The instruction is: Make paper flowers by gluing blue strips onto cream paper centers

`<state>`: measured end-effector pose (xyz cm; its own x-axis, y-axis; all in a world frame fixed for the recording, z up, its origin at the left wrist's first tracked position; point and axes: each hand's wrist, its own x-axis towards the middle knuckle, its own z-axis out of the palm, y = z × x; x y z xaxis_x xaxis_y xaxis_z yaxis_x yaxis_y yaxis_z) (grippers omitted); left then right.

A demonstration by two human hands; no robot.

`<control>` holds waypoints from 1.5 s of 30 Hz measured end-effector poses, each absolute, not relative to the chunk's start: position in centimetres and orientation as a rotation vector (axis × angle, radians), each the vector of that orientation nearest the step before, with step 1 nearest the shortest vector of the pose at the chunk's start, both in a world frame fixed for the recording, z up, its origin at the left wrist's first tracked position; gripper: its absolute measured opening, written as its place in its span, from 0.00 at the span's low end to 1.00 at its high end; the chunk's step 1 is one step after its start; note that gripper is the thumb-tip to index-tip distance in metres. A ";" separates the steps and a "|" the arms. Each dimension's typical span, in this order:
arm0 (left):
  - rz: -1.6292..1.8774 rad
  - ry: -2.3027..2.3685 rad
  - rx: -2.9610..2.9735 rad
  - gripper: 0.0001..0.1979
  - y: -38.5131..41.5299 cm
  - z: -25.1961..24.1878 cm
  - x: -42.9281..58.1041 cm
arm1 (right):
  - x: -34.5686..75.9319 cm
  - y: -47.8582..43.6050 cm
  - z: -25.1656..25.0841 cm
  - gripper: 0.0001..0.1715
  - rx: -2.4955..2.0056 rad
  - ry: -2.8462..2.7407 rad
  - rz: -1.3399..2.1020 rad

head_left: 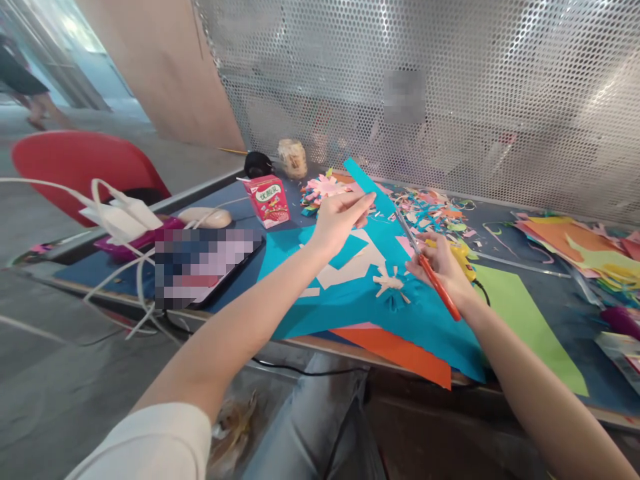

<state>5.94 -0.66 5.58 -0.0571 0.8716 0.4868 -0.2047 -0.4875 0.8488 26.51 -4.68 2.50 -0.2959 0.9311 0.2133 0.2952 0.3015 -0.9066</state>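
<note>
My left hand [343, 217] pinches a blue paper strip [365, 179] between thumb and fingers, above the table. My right hand [445, 270] is closed around red-handled scissors [437, 287]. Their metal blades point up and left, at the lower end of the strip; whether they are parted is hard to tell. Below the hands, blue paper sheets [300, 317] cover the table's near side. On them lie pale paper offcuts [350, 267] and a fringed paper flower [391, 283] with a pale top and blue underneath.
A pink drink carton [269, 200], phone [210, 267], jar [293, 159] and white cables stand or lie leftward. Colourful scraps [430, 210] pile at the back, before a perforated metal panel [490, 87]. A yellow tool [464, 259], green sheet [525, 320] and coloured papers [575, 243] are rightward.
</note>
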 end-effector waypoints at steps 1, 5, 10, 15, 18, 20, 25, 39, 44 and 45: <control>1.655 0.769 1.398 0.16 -0.8 5.6 6.0 | 26.5 -4.7 2.5 0.36 -1.111 -1.775 1.001; 1.606 0.794 1.464 0.17 -1.0 5.2 6.4 | 26.5 -4.9 2.6 0.35 -1.124 -1.763 0.998; 1.588 0.818 1.514 0.17 -0.9 4.8 6.4 | 26.3 -5.0 2.8 0.36 -1.127 -1.756 1.008; 1.596 0.853 1.562 0.15 -1.0 4.8 6.4 | 26.3 -5.0 2.9 0.36 -1.123 -1.763 1.016; 1.600 0.860 1.593 0.14 -1.0 4.8 6.3 | 26.3 -5.1 3.0 0.36 -1.130 -1.771 1.013; 1.603 0.865 1.619 0.13 -1.0 4.8 6.3 | 26.3 -5.1 3.1 0.36 -1.141 -1.773 1.011; 1.626 0.904 1.680 0.13 -1.3 5.0 6.1 | 26.3 -5.3 3.4 0.36 -1.166 -1.785 1.003; 1.602 0.890 1.641 0.15 -1.0 4.9 6.1 | 26.4 -5.6 3.8 0.36 -1.213 -1.813 0.896; 1.578 0.872 1.593 0.17 -0.8 4.8 6.1 | 26.5 -5.7 3.9 0.36 -1.222 -1.808 0.870; 1.578 0.859 1.585 0.17 -0.8 4.9 6.1 | 26.5 -5.7 3.9 0.36 -1.220 -1.809 0.865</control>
